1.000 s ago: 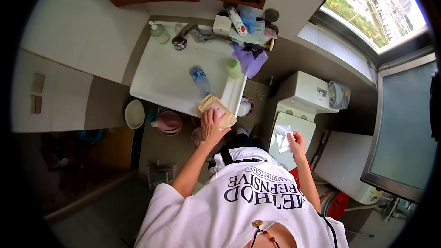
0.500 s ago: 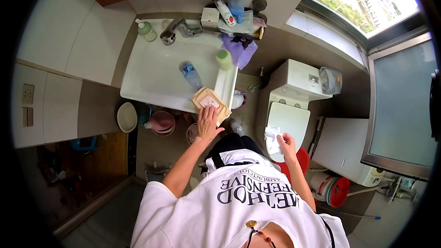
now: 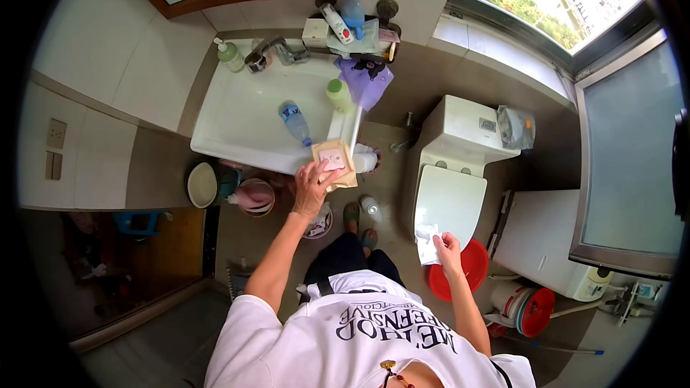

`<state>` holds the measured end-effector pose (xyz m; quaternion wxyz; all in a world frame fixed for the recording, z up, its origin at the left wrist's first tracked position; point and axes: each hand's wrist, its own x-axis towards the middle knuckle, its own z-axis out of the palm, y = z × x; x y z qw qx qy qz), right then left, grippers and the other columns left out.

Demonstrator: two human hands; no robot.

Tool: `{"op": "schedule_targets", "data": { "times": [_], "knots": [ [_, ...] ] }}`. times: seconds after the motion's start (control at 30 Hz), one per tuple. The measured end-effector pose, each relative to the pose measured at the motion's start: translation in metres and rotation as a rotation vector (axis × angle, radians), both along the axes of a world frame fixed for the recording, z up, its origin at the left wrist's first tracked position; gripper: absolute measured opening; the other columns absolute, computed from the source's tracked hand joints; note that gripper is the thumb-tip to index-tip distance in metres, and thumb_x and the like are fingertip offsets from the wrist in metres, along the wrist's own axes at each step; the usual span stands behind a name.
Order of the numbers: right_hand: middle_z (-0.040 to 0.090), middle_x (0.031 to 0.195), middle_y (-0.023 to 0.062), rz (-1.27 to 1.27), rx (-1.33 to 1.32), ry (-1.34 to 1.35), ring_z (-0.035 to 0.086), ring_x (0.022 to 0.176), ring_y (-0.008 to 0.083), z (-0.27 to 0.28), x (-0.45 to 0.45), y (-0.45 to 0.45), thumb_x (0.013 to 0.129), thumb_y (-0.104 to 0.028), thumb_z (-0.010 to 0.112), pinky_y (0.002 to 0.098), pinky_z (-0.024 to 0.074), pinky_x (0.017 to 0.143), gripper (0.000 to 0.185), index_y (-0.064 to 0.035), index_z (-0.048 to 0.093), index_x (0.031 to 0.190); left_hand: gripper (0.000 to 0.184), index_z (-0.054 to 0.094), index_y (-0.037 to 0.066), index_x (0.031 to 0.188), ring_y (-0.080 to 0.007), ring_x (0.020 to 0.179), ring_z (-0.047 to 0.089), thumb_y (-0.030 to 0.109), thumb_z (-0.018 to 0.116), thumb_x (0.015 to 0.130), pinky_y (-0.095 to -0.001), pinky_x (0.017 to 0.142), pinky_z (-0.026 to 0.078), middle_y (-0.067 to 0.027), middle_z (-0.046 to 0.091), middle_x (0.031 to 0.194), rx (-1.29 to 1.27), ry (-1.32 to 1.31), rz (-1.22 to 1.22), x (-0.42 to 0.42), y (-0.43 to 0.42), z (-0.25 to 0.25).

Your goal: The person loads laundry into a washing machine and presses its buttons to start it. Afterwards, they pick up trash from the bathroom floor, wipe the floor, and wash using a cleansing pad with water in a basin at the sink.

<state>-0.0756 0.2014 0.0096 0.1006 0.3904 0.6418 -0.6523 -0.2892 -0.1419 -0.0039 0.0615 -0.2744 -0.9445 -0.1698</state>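
A soft beige pack of tissues (image 3: 344,178) with a pale pink label lies at the front right corner of the white sink. My left hand (image 3: 312,188) grips its near left side, fingers over the top; the thumb is mostly hidden. Just beyond the pack, a clear plastic bottle (image 3: 294,123) with a blue label lies on its side in the sink. My right hand (image 3: 447,250) pinches a crumpled white tissue (image 3: 427,246) in front of the closed toilet lid (image 3: 449,197).
On the sink (image 3: 241,118) stand a green-capped bottle (image 3: 339,95) and a pump bottle (image 3: 230,56). A purple bag (image 3: 368,85) hangs at its right edge. A red basin (image 3: 471,273) sits below my right hand. Pink and white tubs stand under the sink.
My left hand, flat on the pack before, now has its fingers bent round the pack's side. The pack is turned a little. My right hand still holds the tissue, slightly lower in view.
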Motion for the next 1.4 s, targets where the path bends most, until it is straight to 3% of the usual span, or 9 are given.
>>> {"op": "schedule_targets", "data": {
  "times": [0.3, 0.67, 0.8, 0.83, 0.87, 0.97, 1.03, 1.27, 1.4],
  "knots": [
    [0.057, 0.071, -0.0014, -0.027, -0.003, 0.042, 0.05, 0.061, 0.0051, -0.006, 0.017, -0.015, 0.086, -0.012, 0.059, 0.0206, 0.0398, 0.053, 0.01, -0.0033, 0.058, 0.082, 0.063, 0.055, 0.012, 0.122, -0.0323, 0.125, 0.037, -0.016, 0.053, 0.066, -0.0381, 0.105, 0.035, -0.0122, 0.04, 0.13, 0.153, -0.264, -0.087, -0.006, -0.036, -0.008],
    [0.057, 0.068, -0.0003, 0.201, 0.108, 0.017, 0.051, 0.059, 0.0065, 0.005, -0.034, -0.075, 0.085, -0.015, 0.059, 0.0216, 0.0405, 0.052, 0.014, -0.0041, 0.056, 0.077, 0.07, 0.038, 0.006, 0.133, -0.0319, 0.126, 0.036, 0.013, 0.07, 0.072, -0.0403, 0.103, 0.033, -0.014, 0.038, 0.135, 0.371, -0.287, -0.091, 0.014, -0.07, 0.006],
    [0.056, 0.069, -0.0007, 0.224, 0.126, -0.049, 0.051, 0.059, 0.0064, 0.009, -0.028, -0.136, 0.086, -0.016, 0.06, 0.022, 0.0409, 0.054, 0.014, -0.0037, 0.056, 0.08, 0.05, 0.047, 0.003, 0.125, -0.0305, 0.115, 0.047, 0.008, 0.063, 0.078, -0.0371, 0.097, 0.038, -0.0162, 0.047, 0.125, 0.605, -0.372, 0.505, 0.042, -0.182, -0.077],
    [0.056, 0.069, -0.0011, 0.227, 0.13, -0.075, 0.05, 0.06, 0.0063, 0.009, -0.021, -0.158, 0.086, -0.016, 0.06, 0.0219, 0.0408, 0.054, 0.014, -0.0038, 0.056, 0.081, 0.039, 0.051, 0.004, 0.119, -0.022, 0.109, 0.051, 0.007, 0.06, 0.082, -0.0343, 0.086, 0.046, -0.0127, 0.052, 0.117, 1.102, -0.59, 0.763, 0.056, -0.219, -0.125],
    [0.055, 0.068, -0.0028, 0.237, 0.11, -0.099, 0.049, 0.06, 0.005, 0.016, -0.021, -0.186, 0.086, -0.015, 0.06, 0.0209, 0.0395, 0.054, 0.013, -0.0038, 0.056, 0.082, 0.033, 0.05, 0.005, 0.116, -0.0163, 0.1, 0.053, 0.005, 0.058, 0.084, -0.0299, 0.08, 0.049, -0.0089, 0.055, 0.107, 0.954, -0.605, 0.978, 0.065, -0.267, -0.173],
    [0.054, 0.068, -0.0024, 0.308, 0.102, -0.175, 0.048, 0.061, 0.0044, 0.022, -0.021, -0.24, 0.086, -0.013, 0.06, 0.0211, 0.0396, 0.053, 0.013, -0.002, 0.056, 0.08, 0.018, 0.055, 0.007, 0.102, -0.0219, 0.085, 0.057, 0.016, 0.057, 0.087, -0.035, 0.08, 0.052, -0.0071, 0.057, 0.088, 1.802, -0.973, 1.655, 0.087, -0.39, -0.251],
    [0.055, 0.067, -0.0008, 0.32, 0.111, -0.217, 0.049, 0.061, 0.0055, 0.025, -0.02, -0.252, 0.086, -0.014, 0.061, 0.0222, 0.0406, 0.053, 0.015, -0.0005, 0.056, 0.081, 0.017, 0.055, 0.007, 0.099, -0.0246, 0.085, 0.057, 0.021, 0.055, 0.089, -0.0393, 0.077, 0.053, -0.0087, 0.057, 0.09, 2.037, -0.807, 1.689, 0.092, -0.449, -0.292],
    [0.058, 0.067, 0.0038, 0.293, 0.147, -0.285, 0.051, 0.062, 0.0076, 0.047, -0.042, -0.29, 0.086, -0.015, 0.062, 0.0246, 0.0428, 0.055, 0.017, 0.0011, 0.056, 0.086, 0.034, 0.051, 0.005, 0.118, -0.0266, 0.098, 0.052, 0.023, 0.057, 0.09, -0.0398, 0.078, 0.053, -0.0132, 0.052, 0.11, 1.704, -0.922, 2.02, 0.01, -0.506, -0.282],
    [0.054, 0.065, 0.0041, 0.36, 0.255, -0.307, 0.047, 0.059, 0.0078, 0.053, -0.043, -0.3, 0.085, -0.017, 0.062, 0.0249, 0.0393, 0.052, 0.02, 0.002, 0.055, 0.085, 0.036, 0.049, 0.005, 0.122, -0.0265, 0.099, 0.051, 0.018, 0.057, 0.089, -0.0356, 0.075, 0.053, -0.012, 0.051, 0.112, 1.733, -0.987, 1.996, -0.013, -0.505, -0.279]
  ]
}}
